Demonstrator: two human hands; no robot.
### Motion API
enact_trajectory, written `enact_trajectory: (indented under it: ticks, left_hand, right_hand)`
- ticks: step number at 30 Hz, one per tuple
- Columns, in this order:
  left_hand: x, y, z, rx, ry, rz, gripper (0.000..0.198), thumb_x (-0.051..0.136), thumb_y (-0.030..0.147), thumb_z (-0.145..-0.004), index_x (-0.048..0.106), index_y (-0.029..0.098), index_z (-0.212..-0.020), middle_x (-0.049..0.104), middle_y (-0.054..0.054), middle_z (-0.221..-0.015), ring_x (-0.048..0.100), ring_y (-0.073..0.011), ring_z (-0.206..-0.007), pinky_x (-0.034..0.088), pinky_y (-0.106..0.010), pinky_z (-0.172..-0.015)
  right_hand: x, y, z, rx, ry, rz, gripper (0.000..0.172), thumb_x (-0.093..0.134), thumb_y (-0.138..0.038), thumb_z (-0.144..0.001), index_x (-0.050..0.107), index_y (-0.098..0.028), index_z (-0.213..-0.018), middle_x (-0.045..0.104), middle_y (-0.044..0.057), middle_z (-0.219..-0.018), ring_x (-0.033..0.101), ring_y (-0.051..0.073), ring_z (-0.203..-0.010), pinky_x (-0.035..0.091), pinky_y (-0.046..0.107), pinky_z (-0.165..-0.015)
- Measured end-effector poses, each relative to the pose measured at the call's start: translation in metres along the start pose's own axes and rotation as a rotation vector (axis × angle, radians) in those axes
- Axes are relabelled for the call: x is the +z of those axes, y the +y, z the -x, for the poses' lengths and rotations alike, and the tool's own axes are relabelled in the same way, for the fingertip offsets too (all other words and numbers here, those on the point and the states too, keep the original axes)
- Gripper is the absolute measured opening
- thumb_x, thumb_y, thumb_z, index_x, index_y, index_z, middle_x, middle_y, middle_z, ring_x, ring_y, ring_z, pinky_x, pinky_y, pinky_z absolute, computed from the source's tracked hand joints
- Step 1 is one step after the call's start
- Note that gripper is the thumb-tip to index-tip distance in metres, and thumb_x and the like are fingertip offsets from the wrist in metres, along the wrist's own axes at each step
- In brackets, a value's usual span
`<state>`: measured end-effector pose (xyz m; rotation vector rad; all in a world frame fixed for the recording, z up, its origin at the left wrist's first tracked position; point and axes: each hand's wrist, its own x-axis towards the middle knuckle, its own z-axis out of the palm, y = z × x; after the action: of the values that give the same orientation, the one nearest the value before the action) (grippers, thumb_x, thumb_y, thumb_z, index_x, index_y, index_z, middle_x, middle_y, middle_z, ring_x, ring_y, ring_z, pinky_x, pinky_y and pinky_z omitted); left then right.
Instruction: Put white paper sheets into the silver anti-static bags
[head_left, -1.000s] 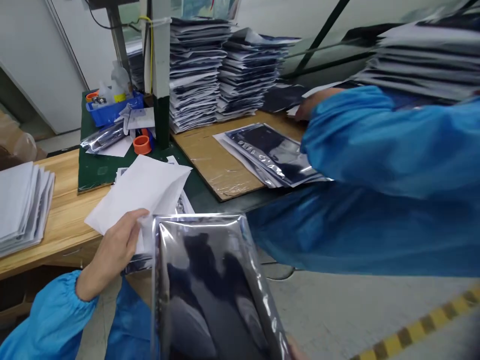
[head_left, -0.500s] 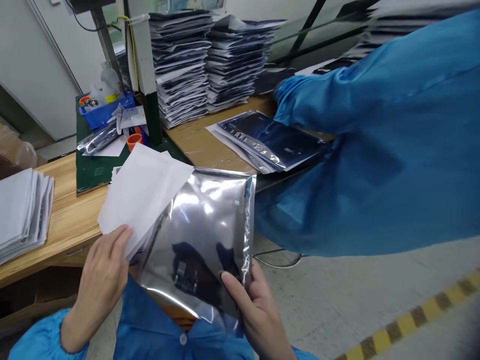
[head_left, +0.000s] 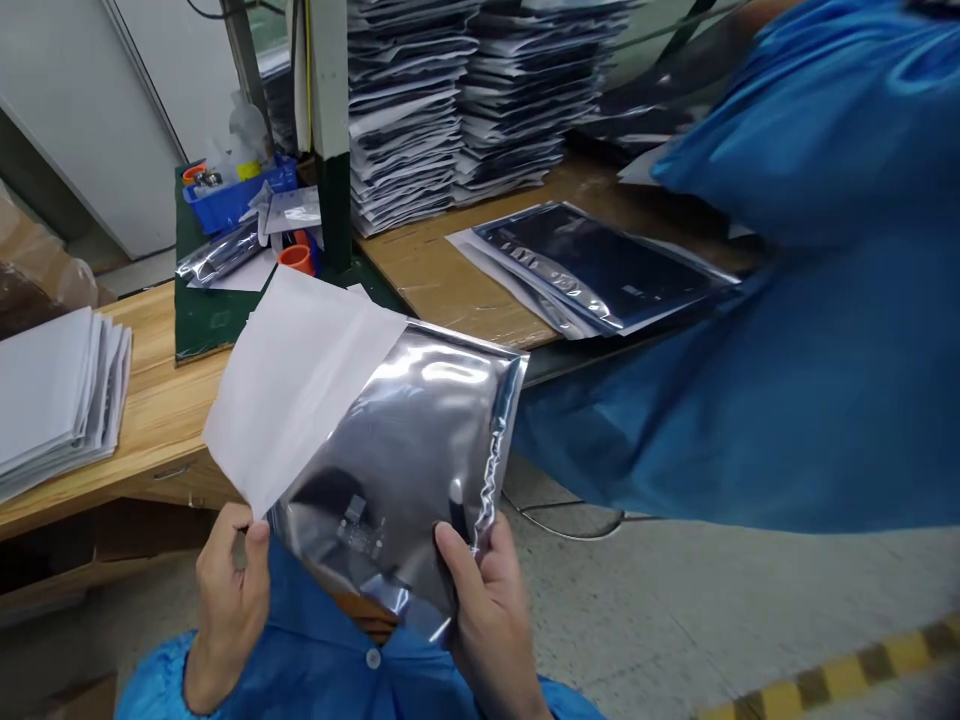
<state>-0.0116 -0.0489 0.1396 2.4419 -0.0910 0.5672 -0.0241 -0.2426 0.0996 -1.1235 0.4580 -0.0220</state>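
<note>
A silvery, see-through antistatic bag (head_left: 405,450) is gripped along its lower right edge by my right hand (head_left: 487,600), thumb on top. A small dark circuit board (head_left: 360,530) shows faintly inside the bag. Against the bag's left side lies a white sheet (head_left: 300,380), its upper part reaching over the bench. My left hand (head_left: 232,590) pinches the sheet's lower corner between thumb and curled fingers. Something pale peeks out behind the sheet's top edge; what it is stays hidden.
Tall stacks of flat bagged items (head_left: 409,120) stand at the back. More dark bags (head_left: 600,270) lie on the brown bench top (head_left: 427,270). A co-worker's blue sleeve (head_left: 735,150) reaches over the right side. White packets (head_left: 52,390) and a blue bin (head_left: 240,200) are left.
My left hand has slid down to the sheet's lower corner, its fingers now curled. The bag has tilted slightly. The co-worker's arm has shifted right and up in view.
</note>
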Motion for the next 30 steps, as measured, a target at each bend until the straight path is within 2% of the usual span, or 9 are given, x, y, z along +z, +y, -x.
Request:
enact_trajectory:
  ticks: [4, 6, 8, 11, 14, 18, 21, 26, 30]
  left_hand:
    - [0.003, -0.001, 0.015, 0.303, -0.057, -0.050, 0.009, 0.053, 0.014, -0.087, 0.053, 0.022, -0.085, 0.057, 0.000, -0.071, 0.052, -0.0135, -0.065, 0.040, -0.026, -0.062]
    - [0.003, 0.000, 0.025, 0.311, -0.111, 0.050, 0.010, 0.053, 0.020, -0.089, 0.054, 0.022, -0.079, 0.055, 0.000, -0.065, 0.050, -0.0138, -0.061, 0.038, -0.027, -0.059]
    - [0.001, 0.001, 0.034, 0.105, 0.034, 0.316, 0.021, 0.051, 0.032, -0.090, 0.051, 0.022, -0.071, 0.047, 0.001, -0.059, 0.044, -0.0129, -0.055, 0.036, -0.027, -0.054]
    - [-0.006, 0.003, 0.039, -0.421, 0.288, 0.785, 0.034, 0.051, 0.060, -0.083, 0.056, 0.026, -0.083, 0.055, 0.000, -0.073, 0.053, -0.0150, -0.067, 0.045, -0.027, -0.058]
    - [-0.017, -0.001, 0.037, -0.827, 0.236, 0.950, 0.068, 0.037, 0.083, -0.071, 0.059, 0.030, -0.108, 0.067, -0.005, -0.101, 0.061, -0.0265, -0.099, 0.055, -0.038, -0.074]
    - [-0.038, -0.026, 0.043, -1.148, 0.421, 0.818, 0.054, 0.061, 0.057, -0.077, 0.054, 0.030, -0.123, 0.064, -0.002, -0.120, 0.049, -0.0253, -0.125, 0.053, -0.035, -0.094]
    - [-0.055, -0.061, 0.066, -1.176, 0.473, 0.737, 0.052, 0.065, 0.044, -0.079, 0.051, 0.028, -0.127, 0.056, -0.001, -0.133, 0.045, -0.0226, -0.129, 0.042, -0.034, -0.107]
    - [-0.061, -0.125, 0.116, -1.084, 0.407, 0.525, 0.073, 0.076, 0.053, -0.064, 0.050, 0.023, -0.125, 0.056, -0.007, -0.132, 0.041, -0.0258, -0.132, 0.031, -0.038, -0.113]
    - [-0.040, -0.156, 0.136, -1.089, 0.199, 0.483, 0.075, 0.078, 0.060, -0.056, 0.055, 0.018, -0.114, 0.062, -0.014, -0.122, 0.048, -0.0298, -0.126, 0.036, -0.043, -0.109]
  right_hand:
    - [0.011, 0.001, 0.006, 0.026, 0.053, -0.029, 0.054, 0.063, -0.049, -0.080, 0.045, -0.030, -0.128, 0.059, 0.006, -0.125, 0.056, 0.026, -0.116, 0.046, 0.040, -0.101]
    - [0.017, 0.004, 0.011, 0.020, 0.050, -0.023, 0.058, 0.063, -0.049, -0.080, 0.042, -0.029, -0.130, 0.061, 0.007, -0.123, 0.058, 0.026, -0.113, 0.049, 0.039, -0.097]
    - [0.021, 0.012, 0.018, 0.017, 0.014, -0.046, 0.067, 0.061, -0.046, -0.083, 0.031, -0.028, -0.139, 0.061, 0.009, -0.124, 0.060, 0.025, -0.111, 0.051, 0.038, -0.095]
    - [0.024, 0.037, 0.039, 0.003, -0.053, -0.067, 0.076, 0.059, -0.042, -0.086, 0.016, -0.029, -0.147, 0.058, 0.009, -0.130, 0.058, 0.025, -0.117, 0.051, 0.038, -0.096]
    - [0.021, 0.068, 0.064, -0.025, -0.164, 0.032, 0.077, 0.062, -0.040, -0.084, 0.019, -0.027, -0.147, 0.065, 0.009, -0.122, 0.060, 0.024, -0.115, 0.053, 0.036, -0.093]
    - [0.005, 0.090, 0.078, -0.111, -0.558, 0.323, 0.058, 0.081, -0.039, -0.065, 0.063, -0.025, -0.119, 0.075, 0.008, -0.098, 0.069, 0.029, -0.092, 0.057, 0.039, -0.085]
    - [-0.018, 0.092, 0.057, -0.076, -0.783, 0.455, 0.029, 0.082, -0.040, -0.063, 0.076, -0.028, -0.088, 0.077, 0.006, -0.092, 0.070, 0.030, -0.086, 0.056, 0.041, -0.083]
    - [-0.048, 0.103, -0.002, 0.125, -0.469, 0.293, 0.035, 0.056, -0.054, -0.084, 0.073, -0.025, -0.095, 0.077, 0.006, -0.089, 0.070, 0.025, -0.089, 0.054, 0.043, -0.087]
    - [-0.026, 0.113, -0.028, 0.176, -0.393, 0.151, 0.042, 0.057, -0.058, -0.081, 0.071, -0.023, -0.101, 0.075, 0.007, -0.102, 0.067, 0.023, -0.099, 0.051, 0.040, -0.092]
